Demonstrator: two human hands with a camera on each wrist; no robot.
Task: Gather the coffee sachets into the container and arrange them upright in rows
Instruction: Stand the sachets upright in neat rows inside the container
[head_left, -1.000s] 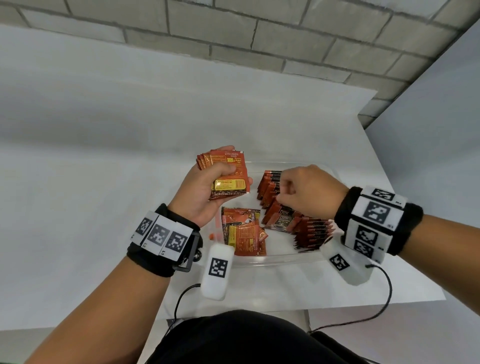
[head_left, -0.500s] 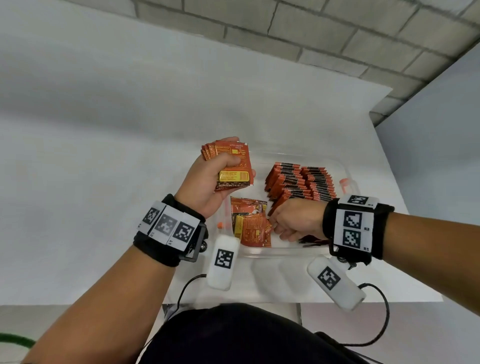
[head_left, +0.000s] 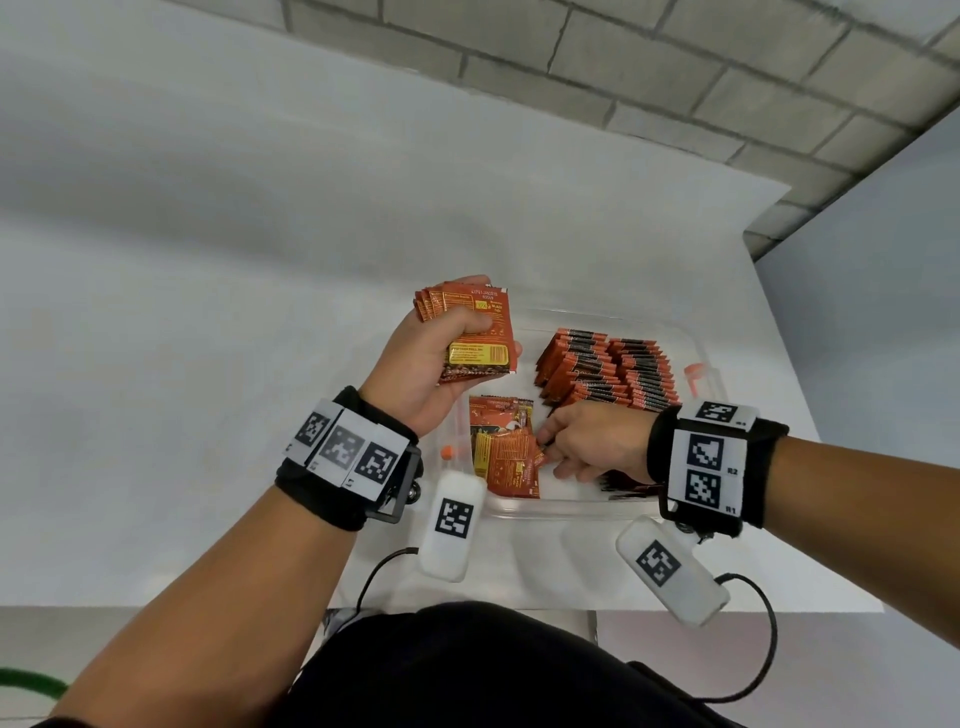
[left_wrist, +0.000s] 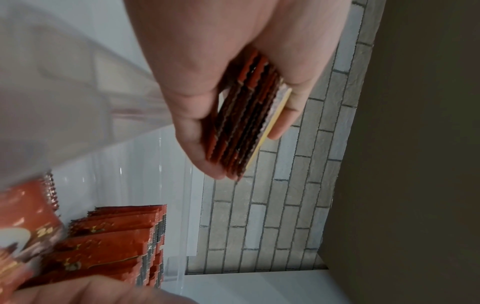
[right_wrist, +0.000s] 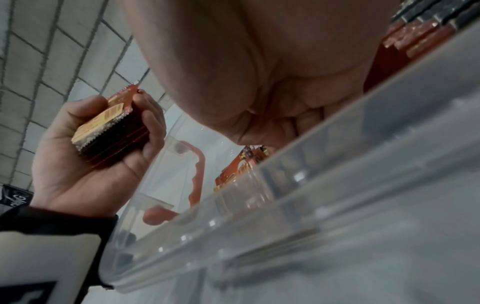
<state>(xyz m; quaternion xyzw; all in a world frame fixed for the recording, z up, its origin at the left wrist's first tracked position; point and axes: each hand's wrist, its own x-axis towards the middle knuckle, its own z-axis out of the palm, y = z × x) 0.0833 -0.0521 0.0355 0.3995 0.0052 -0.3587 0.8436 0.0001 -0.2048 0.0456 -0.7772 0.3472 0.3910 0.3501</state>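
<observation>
- L hand (head_left: 426, 358) clamps sachet stack (head_left: 475, 332) above tub (head_left: 691, 338), 10 o'clock; yellow label, print unreadable.
- R hand (head_left: 597, 441) in tub at 6, fingers curled; grip can't tell.
- 2 upright rows (head_left: 608, 371) at 1 o'clock; loose sachets (head_left: 504, 447) lie flat at 7.
- Wrist tag (head_left: 706, 462): "R2", "R1".

The container (head_left: 696, 345) sits on the table (head_left: 208, 415). Inside, upright sachet rows (head_left: 608, 371) stand right; loose sachets (head_left: 504, 447) lie left.

White table (head_left: 208, 364) — clear plastic container (head_left: 696, 338) resting on it
</observation>
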